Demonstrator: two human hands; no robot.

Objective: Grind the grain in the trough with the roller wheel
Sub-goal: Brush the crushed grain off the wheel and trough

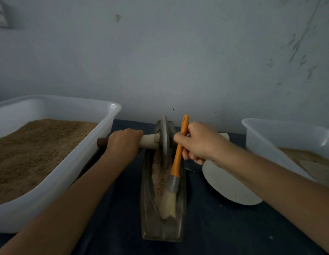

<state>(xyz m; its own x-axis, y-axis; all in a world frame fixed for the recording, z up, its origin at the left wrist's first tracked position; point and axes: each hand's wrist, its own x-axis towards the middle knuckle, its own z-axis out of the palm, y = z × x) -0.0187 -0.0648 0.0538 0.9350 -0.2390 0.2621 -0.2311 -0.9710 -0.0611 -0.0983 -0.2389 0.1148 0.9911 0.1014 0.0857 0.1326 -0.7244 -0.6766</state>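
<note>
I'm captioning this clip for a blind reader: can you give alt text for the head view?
A person's left hand grips the axle of a roller wheel standing in a narrow trough of ground grain, while the right hand holds an orange-handled brush, bristles down in the trough. White tubs flank it on a dark table.

1. The right hand (198,142) covers the axle (149,140) on its side of the roller wheel (164,142).
2. The left hand (123,142) hides the middle of the axle.
3. The wheel's lower rim is sunk in the trough (147,208), unseen.
4. The left tub (68,173) and right tub (261,133) are cut by the picture's edges.
5. The right forearm crosses the white board (226,184).
</note>
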